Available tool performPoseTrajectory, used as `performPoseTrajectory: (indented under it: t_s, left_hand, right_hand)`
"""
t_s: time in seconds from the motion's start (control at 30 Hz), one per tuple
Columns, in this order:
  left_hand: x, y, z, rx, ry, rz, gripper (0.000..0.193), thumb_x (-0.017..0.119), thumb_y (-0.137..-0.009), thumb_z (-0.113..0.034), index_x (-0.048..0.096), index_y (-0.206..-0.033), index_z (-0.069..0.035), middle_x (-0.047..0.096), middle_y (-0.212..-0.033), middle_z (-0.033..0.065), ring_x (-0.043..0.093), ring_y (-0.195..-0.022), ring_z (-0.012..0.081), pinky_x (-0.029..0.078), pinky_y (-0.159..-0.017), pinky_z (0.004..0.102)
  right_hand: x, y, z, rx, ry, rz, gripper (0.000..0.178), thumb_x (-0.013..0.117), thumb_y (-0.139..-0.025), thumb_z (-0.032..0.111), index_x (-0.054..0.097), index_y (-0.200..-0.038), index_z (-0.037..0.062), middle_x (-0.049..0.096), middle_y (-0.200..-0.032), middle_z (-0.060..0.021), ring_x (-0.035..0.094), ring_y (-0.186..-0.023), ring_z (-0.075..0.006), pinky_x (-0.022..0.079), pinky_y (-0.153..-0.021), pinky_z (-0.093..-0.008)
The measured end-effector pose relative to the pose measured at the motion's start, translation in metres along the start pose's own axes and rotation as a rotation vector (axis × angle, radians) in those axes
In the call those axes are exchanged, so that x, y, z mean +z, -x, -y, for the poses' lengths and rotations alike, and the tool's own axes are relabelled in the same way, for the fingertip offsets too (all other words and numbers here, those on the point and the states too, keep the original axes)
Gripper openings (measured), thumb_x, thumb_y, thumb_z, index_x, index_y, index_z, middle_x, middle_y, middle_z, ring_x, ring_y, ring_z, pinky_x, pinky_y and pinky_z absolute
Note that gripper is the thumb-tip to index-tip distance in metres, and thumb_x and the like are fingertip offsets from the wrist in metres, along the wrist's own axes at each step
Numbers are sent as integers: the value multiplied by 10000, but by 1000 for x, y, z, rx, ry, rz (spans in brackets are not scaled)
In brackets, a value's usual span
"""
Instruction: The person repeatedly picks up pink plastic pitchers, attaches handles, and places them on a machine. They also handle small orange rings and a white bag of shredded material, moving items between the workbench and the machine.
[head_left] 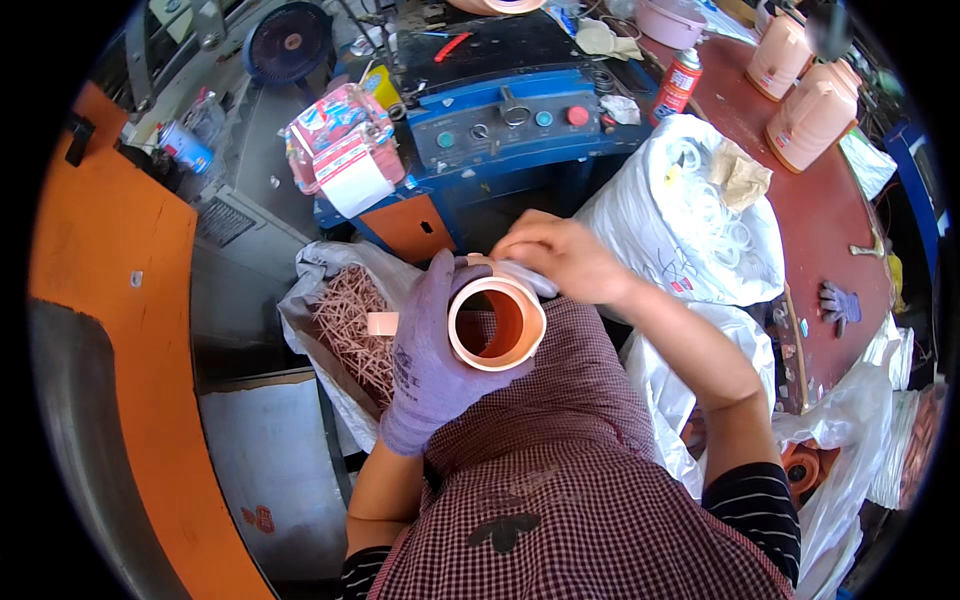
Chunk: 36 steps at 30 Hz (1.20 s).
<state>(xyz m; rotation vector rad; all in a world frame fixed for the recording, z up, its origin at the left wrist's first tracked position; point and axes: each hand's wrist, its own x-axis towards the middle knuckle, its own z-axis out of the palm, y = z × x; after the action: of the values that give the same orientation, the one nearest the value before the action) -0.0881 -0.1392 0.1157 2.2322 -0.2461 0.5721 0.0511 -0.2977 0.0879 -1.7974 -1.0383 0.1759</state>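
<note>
My left hand [428,355], in a purple-grey glove, is wrapped round a peach plastic jug body [536,325]. The jug's round open mouth faces up toward me, over my checked apron, and its inside looks orange-brown. A peach tab [382,323], perhaps the handle, sticks out left of the glove. My bare right hand [575,255] is at the far side of the jug, slightly blurred, fingers curled together. Under those fingers a whitish, translucent piece [525,278] lies against the jug's far wall; its kind is unclear.
Left of my knees is a sack of thin pinkish plastic strips [355,325]. A white bag [640,215] with clear rings stands ahead right. Two peach jugs [815,115], a red spray can [677,85] and a glove [839,305] lie beyond. A blue control panel [500,120] is ahead.
</note>
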Motion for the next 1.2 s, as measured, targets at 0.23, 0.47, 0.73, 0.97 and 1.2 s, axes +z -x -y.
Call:
performPoseTrajectory:
  t_s: [0.23, 0.47, 0.73, 0.97, 1.2]
  left_hand:
    - [-30, 23, 12, -106, 48, -232, 904, 909, -574, -231, 375, -1251, 38, 579, -1135, 168, 614, -1028, 282, 492, -879, 365]
    - [-17, 23, 21, -49, 67, -275, 912, 910, -574, -261, 374, -1235, 67, 596, -1100, 182, 629, -978, 305, 503, -863, 402]
    - [6, 30, 17, -86, 12, -190, 851, 902, -540, -359, 520, -1213, -4, 510, -1242, 189, 544, -1122, 350, 453, -931, 462]
    - [17, 28, 3, -87, -73, -155, 828, 869, -569, -352, 517, -1252, -42, 521, -1221, 178, 539, -1113, 357, 429, -957, 476]
    - [20, 19, -4, 12, -248, -92, 811, 861, -572, -362, 525, -1233, -36, 529, -1182, 178, 547, -1083, 353, 434, -943, 470]
  right_hand:
    - [56, 8, 37, -174, -174, -67, 245, 513, -949, 74, 599, -1141, -51, 613, -1132, -209, 594, -1088, -341, 476, -928, -368]
    - [61, 40, 44, -190, 64, -239, 229, 574, -916, 105, 652, -1104, 1, 635, -1153, -184, 584, -1122, -327, 427, -991, -448]
    - [13, 41, 75, -470, 200, -122, 379, 675, -773, 57, 676, -1150, 95, 648, -1173, -109, 629, -1032, -244, 413, -972, -445]
    - [30, 44, 76, -430, 403, -24, 233, 661, -642, 94, 654, -871, 51, 631, -903, -79, 640, -908, -248, 495, -897, -399]
    - [20, 39, 74, -358, 469, 84, 221, 642, -677, 128, 658, -878, 37, 646, -882, -82, 633, -886, -256, 512, -860, -343]
